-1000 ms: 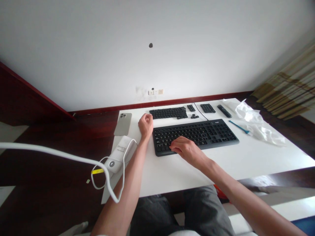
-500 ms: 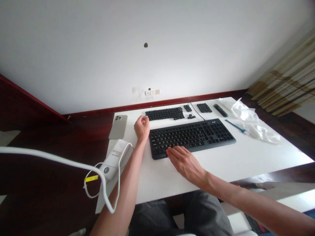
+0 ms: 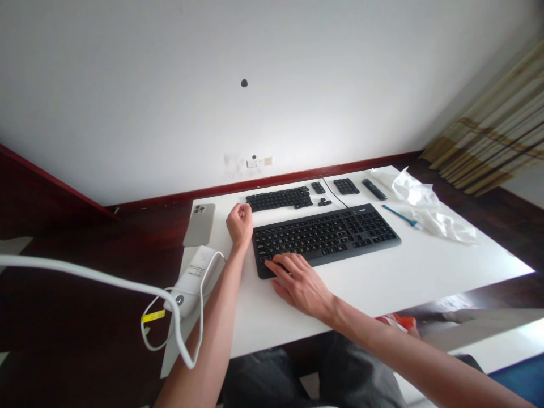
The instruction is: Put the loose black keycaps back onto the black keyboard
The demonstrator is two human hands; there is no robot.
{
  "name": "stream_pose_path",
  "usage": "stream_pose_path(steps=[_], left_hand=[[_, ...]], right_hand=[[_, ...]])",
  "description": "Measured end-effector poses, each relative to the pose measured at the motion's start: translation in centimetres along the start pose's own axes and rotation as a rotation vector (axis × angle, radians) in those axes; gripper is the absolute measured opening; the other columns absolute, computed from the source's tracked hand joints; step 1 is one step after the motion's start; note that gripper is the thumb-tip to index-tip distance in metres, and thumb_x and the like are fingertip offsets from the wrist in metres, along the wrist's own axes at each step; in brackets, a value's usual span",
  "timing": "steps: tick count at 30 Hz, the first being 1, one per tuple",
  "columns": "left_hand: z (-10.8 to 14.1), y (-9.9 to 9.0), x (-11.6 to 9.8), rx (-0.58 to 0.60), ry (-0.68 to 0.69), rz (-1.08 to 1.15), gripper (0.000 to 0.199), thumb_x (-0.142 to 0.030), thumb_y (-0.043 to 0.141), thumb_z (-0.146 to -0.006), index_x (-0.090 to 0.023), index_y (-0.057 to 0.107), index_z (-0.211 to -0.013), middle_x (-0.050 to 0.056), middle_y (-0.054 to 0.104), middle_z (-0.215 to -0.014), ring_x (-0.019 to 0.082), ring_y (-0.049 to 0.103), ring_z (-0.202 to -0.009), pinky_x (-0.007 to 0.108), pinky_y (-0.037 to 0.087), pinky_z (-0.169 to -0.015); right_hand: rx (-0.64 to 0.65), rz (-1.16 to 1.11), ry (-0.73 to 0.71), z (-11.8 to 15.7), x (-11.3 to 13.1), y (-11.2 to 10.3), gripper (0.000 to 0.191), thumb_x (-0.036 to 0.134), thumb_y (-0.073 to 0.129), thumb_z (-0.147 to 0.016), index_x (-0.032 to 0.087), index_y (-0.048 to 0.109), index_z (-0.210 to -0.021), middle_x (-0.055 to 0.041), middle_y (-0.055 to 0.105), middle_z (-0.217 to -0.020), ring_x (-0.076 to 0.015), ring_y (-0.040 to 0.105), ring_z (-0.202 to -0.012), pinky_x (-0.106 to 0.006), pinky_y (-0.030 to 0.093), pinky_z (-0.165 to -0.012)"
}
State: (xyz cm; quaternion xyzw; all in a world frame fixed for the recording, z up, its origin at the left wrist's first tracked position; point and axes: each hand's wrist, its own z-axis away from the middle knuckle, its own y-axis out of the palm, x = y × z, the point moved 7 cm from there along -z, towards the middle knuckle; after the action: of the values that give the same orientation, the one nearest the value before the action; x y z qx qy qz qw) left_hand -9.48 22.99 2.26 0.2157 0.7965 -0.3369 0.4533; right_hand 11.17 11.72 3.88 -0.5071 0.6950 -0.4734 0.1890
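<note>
Across the white table (image 3: 382, 286), ahead of the person, lies the black keyboard (image 3: 325, 233) — its long axis runs from left to right, with the right end a little farther from the body. Beyond it lies the long block of black keys (image 3: 276, 199), apart from the keyboard. The right hand (image 3: 300, 282) reaches from the near side to the keyboard's left end; its fingers are partly spread, and nothing is seen between thumb and index finger. The left hand (image 3: 240, 225) is just beside the far left corner, loosely curled — whether it pinches some small thing, I cannot tell. The few small keys (image 3: 324, 202) lie behind the keyboard, right of its middle. To the near left corner, the right hand is the nearer one: its index fingertip (image 3: 268, 264) lies over the keys there, and whether it presses is not clear.
</note>
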Motion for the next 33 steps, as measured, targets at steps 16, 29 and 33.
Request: stream_pose_path(steps=[16, 29, 33], left_hand=[[0.0, 0.1, 0.1, 0.014, 0.025, 0.008, 0.034, -0.035, 0.053, -0.096, -0.022, 0.047, -0.065, -0.004, 0.046, -0.056, 0.013, 0.044, -0.056, 0.026, 0.031, -0.059], [0.0, 0.2, 0.1, 0.027, 0.018, 0.000, 0.034, -0.036, 0.054, -0.095, -0.022, 0.047, -0.064, -0.004, 0.046, -0.056, 0.013, 0.044, -0.056, 0.026, 0.031, -0.059], [0.0, 0.1, 0.0, 0.024, 0.020, -0.009, 0.034, -0.037, 0.055, -0.095, -0.022, 0.047, -0.065, -0.004, 0.048, -0.057, 0.013, 0.044, -0.056, 0.026, 0.032, -0.060]], right_hand=[[0.036, 0.042, 0.022, 0.3, -0.3, 0.2, 0.037, 0.031, 0.062, -0.099, 0.020, 0.064, -0.135, -0.0121, 0.068, -0.125, -0.0284, 0.063, -0.111, -0.045, 0.057, -0.093], [-0.001, 0.281, 0.588, 13.7, -20.4, -9.9, 0.102, 0.072, 0.075, -0.077, 0.029, 0.038, -0.161, -0.0133, 0.026, -0.171, -0.0511, 0.024, -0.154, -0.069, 0.037, -0.116], [-0.025, 0.300, 0.636, 14.5, -20.5, -9.2, 0.092, 0.072, 0.072, -0.079, 0.030, 0.045, -0.157, -0.0125, 0.043, -0.163, -0.0483, 0.034, -0.150, -0.067, 0.039, -0.115]])
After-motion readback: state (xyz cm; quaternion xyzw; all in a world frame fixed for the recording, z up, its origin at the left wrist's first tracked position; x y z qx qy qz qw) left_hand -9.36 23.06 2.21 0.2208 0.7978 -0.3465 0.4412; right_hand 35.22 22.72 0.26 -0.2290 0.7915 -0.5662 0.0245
